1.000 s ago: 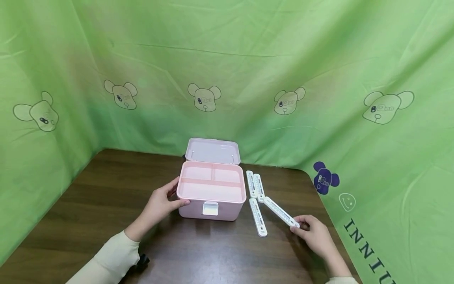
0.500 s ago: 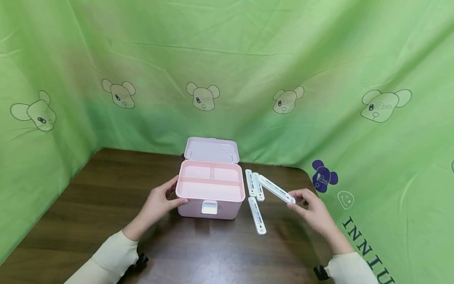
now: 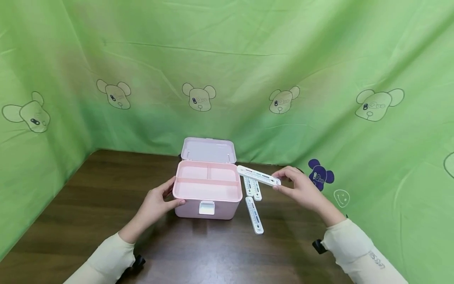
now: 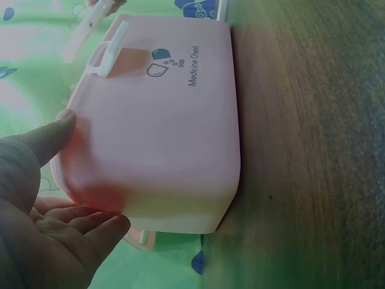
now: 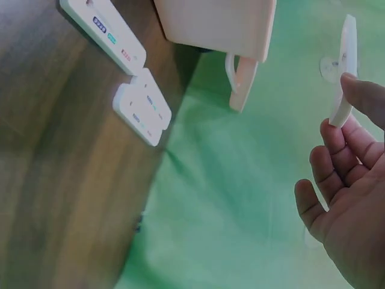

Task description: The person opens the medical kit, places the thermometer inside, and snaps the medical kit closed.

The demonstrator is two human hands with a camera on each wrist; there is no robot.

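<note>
A pink medicine chest [image 3: 207, 191] stands on the table with its lid [image 3: 208, 150] raised at the back. Its top tray has 3 compartments. My left hand [image 3: 156, 203] grips the chest's left front corner, thumb at the front and fingers along the side. My right hand [image 3: 296, 187] pinches one end of a white thermometer [image 3: 258, 176]. That thermometer is held up above the table, its far end close to the tray's right rim. Under it lie two more thermometers [image 3: 257, 191] side by side, partly hidden. Another thermometer [image 3: 254, 215] lies right of the chest's front.
The brown wooden table [image 3: 106, 189] reaches back to a green curtain [image 3: 227, 59] printed with bear heads. The curtain also hangs along the left and right sides. A white latch [image 3: 207, 207] juts from the chest's front.
My right hand has lifted the thermometer off the table and carried it left and away from me, toward the chest. My left hand keeps its hold on the corner.
</note>
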